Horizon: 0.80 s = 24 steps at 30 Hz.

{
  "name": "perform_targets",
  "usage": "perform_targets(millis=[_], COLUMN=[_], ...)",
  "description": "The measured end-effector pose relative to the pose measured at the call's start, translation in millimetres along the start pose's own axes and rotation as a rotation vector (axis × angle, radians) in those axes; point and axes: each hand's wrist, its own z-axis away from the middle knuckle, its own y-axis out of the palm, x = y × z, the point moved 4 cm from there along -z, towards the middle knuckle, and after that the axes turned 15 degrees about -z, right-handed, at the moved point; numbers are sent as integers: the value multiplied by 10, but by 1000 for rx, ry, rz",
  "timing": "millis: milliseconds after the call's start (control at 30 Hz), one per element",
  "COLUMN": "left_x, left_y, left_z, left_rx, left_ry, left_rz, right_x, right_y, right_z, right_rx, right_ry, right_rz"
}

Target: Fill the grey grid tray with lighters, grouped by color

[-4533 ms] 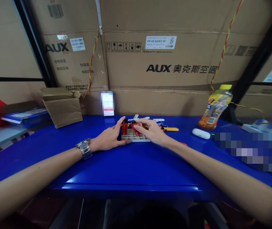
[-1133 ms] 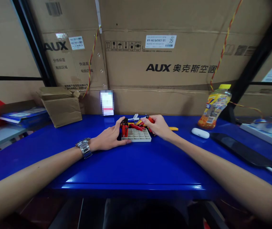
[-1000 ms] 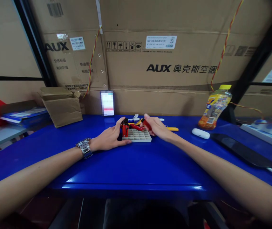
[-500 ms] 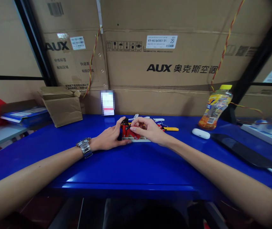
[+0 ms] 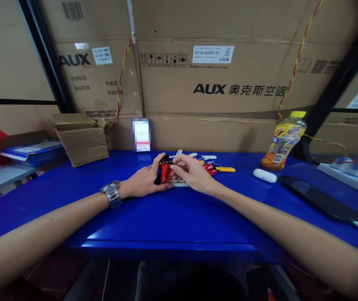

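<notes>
Pinching red lighter over tray, right hand arched; left hand spread flat against tray.

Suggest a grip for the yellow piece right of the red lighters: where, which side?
I'd pinch the yellow piece across its narrow width near its right end, from above. It lies flat on the blue table, long axis left-right; its right end is free, its left end meets the lighter pile. The right hand, pinching a red lighter, is nearest.
</notes>
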Motion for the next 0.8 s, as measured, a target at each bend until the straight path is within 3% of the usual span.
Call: perform_targets(millis=[267, 533, 700, 800], left_x=[-11, -2, -2, 37], left_y=[-3, -29, -40, -44], left_z=[8, 17, 9, 0], left_rx=[-30, -88, -40, -35], left_ry=[22, 67, 38, 6], left_rz=[-23, -84, -79, -36], right_x=[97, 225, 232, 129], right_y=[-54, -37, -230, -353], right_z=[-16, -22, -43, -51], right_rx=[19, 48, -39, -9], right_ry=[-76, -115, -158, -167], right_rz=[318, 457, 647, 810])
